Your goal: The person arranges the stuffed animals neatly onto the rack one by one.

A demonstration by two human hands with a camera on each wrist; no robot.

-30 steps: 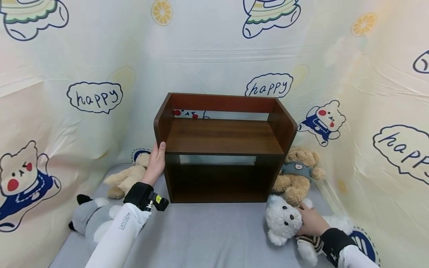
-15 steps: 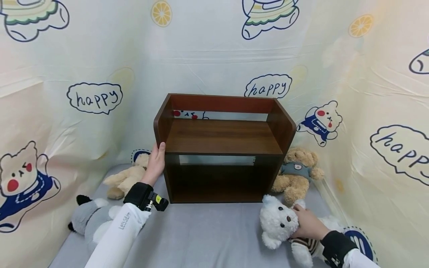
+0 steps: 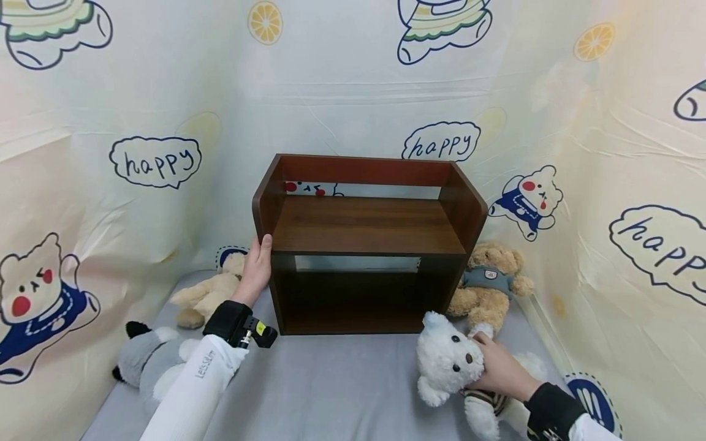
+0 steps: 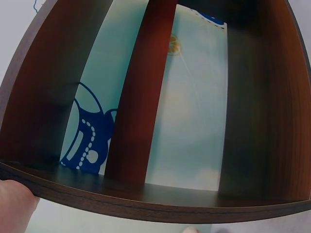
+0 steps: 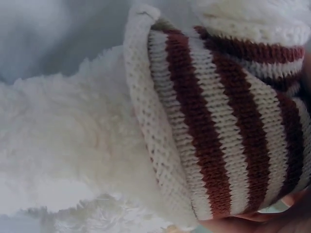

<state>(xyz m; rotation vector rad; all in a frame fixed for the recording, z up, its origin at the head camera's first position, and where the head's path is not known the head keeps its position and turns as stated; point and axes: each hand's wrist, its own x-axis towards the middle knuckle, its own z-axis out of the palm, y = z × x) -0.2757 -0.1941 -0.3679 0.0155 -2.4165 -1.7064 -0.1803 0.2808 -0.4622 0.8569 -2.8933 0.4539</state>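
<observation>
Right hand (image 3: pixel 504 370) grips the white bear (image 3: pixel 452 360); left hand (image 3: pixel 255 269) rests on the shelf (image 3: pixel 369 223)

Two hands, two jobs. The right curls round the white bear near its neck, just above the striped top (image 5: pixel 214 121); the bear's head lies left of those fingers, tilted, and I cannot tell whether its body touches the grey surface (image 3: pixel 342 386). The left hand has its fingers stretched along the shelf's outer side – touching it, pinching nothing that I can see. The step in hand looks like handling the bear while the shelf is steadied; the next move, I judge, calls for a sure hold on the bear and an unmoved left palm.

Four plush toys in all. Besides the gripped one, a grey toy (image 3: pixel 157 361) lies beside the left forearm, a cream toy (image 3: pixel 212 294) just left of the left hand, and a brown bear (image 3: pixel 488 282) beyond the right hand. One shelf, two levels, stands upright between the hands but farther off – and one printed cloth (image 3: pixel 331 92) hangs beyond everything
</observation>
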